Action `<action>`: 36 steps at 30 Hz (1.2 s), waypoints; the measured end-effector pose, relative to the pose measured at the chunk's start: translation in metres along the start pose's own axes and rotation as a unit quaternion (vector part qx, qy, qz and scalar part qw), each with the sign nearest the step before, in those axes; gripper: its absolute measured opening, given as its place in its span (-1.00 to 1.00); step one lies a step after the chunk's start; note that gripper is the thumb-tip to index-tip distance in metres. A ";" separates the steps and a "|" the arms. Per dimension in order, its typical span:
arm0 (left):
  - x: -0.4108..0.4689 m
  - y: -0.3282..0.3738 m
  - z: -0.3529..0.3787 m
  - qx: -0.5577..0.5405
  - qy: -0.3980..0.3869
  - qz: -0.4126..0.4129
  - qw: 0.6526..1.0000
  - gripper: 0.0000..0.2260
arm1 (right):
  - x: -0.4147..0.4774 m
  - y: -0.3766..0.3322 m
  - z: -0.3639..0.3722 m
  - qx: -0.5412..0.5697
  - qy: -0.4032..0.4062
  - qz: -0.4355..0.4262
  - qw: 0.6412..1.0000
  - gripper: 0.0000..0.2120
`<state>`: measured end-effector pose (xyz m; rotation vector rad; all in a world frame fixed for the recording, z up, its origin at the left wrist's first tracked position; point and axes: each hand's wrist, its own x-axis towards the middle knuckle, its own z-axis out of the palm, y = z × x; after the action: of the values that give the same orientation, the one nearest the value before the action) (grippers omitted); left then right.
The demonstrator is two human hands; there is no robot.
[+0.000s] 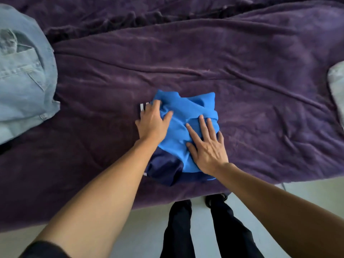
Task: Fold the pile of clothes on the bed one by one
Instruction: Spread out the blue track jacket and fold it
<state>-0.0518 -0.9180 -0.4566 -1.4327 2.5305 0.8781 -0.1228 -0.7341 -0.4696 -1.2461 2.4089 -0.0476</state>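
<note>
A bright blue garment [188,112] with a dark navy part at its near edge lies folded small in the middle of the purple bed cover [242,75]. My left hand [152,121] rests on its left edge with the fingers spread and the fingertips pressing into the cloth. My right hand [206,146] lies flat on the garment's near right part, fingers straight. A bit of white trim [142,107] shows just left of my left hand.
A light blue denim garment [24,71] lies at the bed's left end. A pale grey cloth item [337,84] shows at the right edge. The bed's near edge runs above the light floor, where my dark trouser legs [186,229] stand.
</note>
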 end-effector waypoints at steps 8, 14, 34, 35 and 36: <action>-0.012 -0.039 0.035 -0.024 0.090 -0.172 0.981 -0.67 | -0.005 -0.005 0.024 0.100 0.021 0.134 0.986 -0.21; -0.015 -0.017 0.033 -0.045 0.078 -0.117 0.989 -0.51 | 0.004 0.003 0.008 0.146 -0.023 0.186 0.971 -0.15; -0.005 0.338 0.012 -0.249 -0.006 -0.034 0.968 -0.67 | -0.018 0.286 -0.229 0.120 0.090 0.194 0.970 -0.18; 0.001 0.367 0.018 -0.264 -0.003 -0.025 0.964 -0.66 | -0.010 0.315 -0.242 0.117 0.098 0.190 0.970 -0.18; 0.009 0.397 0.025 -0.276 0.000 -0.018 0.961 -0.66 | -0.001 0.344 -0.256 0.114 0.105 0.186 0.970 -0.18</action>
<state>-0.3843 -0.7565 -0.3091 -1.5925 2.3470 1.6714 -0.4858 -0.5692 -0.3127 -0.7055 2.6869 -0.3492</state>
